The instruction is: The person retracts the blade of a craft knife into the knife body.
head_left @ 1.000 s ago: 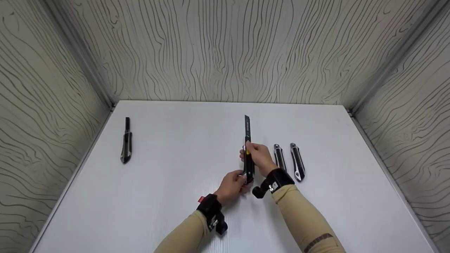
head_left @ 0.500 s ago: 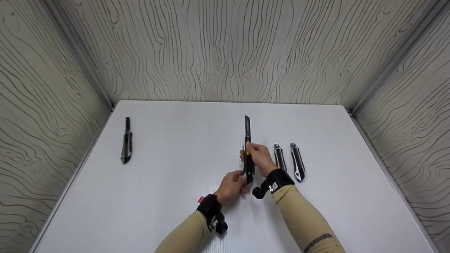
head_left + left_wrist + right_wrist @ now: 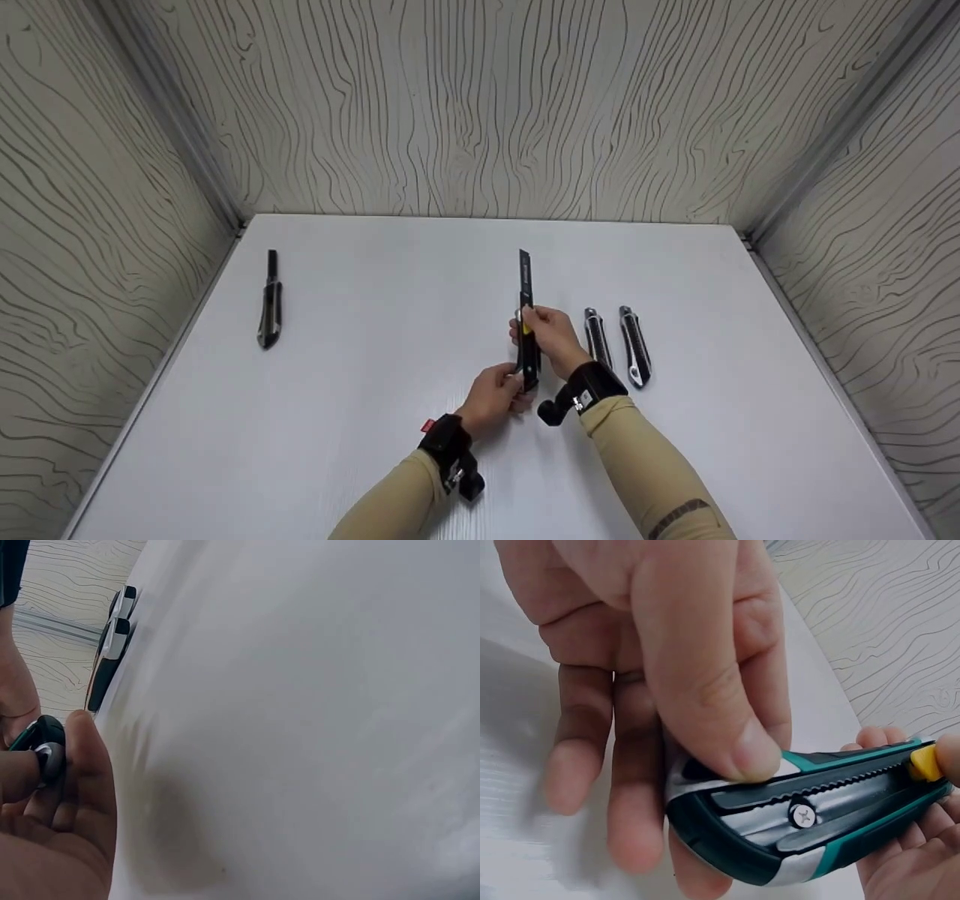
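Note:
In the head view a utility knife (image 3: 529,349) with a long dark blade (image 3: 525,271) out is held above the table, blade pointing away. My right hand (image 3: 553,336) grips its middle, the thumb on the yellow slider (image 3: 925,763). My left hand (image 3: 491,397) pinches the butt end between thumb and fingers. The right wrist view shows the black, green and silver handle (image 3: 742,821), with a screw in its open track. In the left wrist view only the butt (image 3: 51,736) shows; the hands hide the rest.
Two more utility knives, one (image 3: 598,337) beside my right wrist and another (image 3: 636,346) further right, lie with no blade showing. A utility knife (image 3: 270,311) lies at the far left, dark tip pointing away. Wood-patterned walls (image 3: 480,112) enclose the white table (image 3: 360,300).
The held knife has shifted slightly left, and its blade tip sits a little lower in the head view. Both hands keep their hold; the knives on the table have not moved.

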A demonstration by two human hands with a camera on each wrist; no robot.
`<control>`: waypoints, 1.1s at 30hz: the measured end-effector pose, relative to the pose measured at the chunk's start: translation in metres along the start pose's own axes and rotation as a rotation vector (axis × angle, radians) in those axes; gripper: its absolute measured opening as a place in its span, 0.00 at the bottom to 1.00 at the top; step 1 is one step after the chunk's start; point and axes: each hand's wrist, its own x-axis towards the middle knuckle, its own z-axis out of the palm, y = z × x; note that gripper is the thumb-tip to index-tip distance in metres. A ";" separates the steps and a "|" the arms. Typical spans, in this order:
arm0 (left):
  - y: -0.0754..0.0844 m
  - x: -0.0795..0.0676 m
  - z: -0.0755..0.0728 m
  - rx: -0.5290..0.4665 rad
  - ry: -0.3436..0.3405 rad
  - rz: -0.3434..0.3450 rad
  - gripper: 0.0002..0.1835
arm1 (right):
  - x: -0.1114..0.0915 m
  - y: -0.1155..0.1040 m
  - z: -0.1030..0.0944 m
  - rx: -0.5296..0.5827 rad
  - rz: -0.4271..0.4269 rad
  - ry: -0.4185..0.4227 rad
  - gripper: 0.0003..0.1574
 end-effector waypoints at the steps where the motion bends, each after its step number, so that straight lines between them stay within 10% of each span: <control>1: 0.000 0.000 0.000 -0.004 -0.001 0.000 0.11 | 0.000 0.000 0.000 -0.001 0.002 0.000 0.23; 33: -0.003 0.000 -0.002 0.006 0.019 -0.021 0.12 | 0.001 0.001 0.003 0.020 -0.002 -0.032 0.20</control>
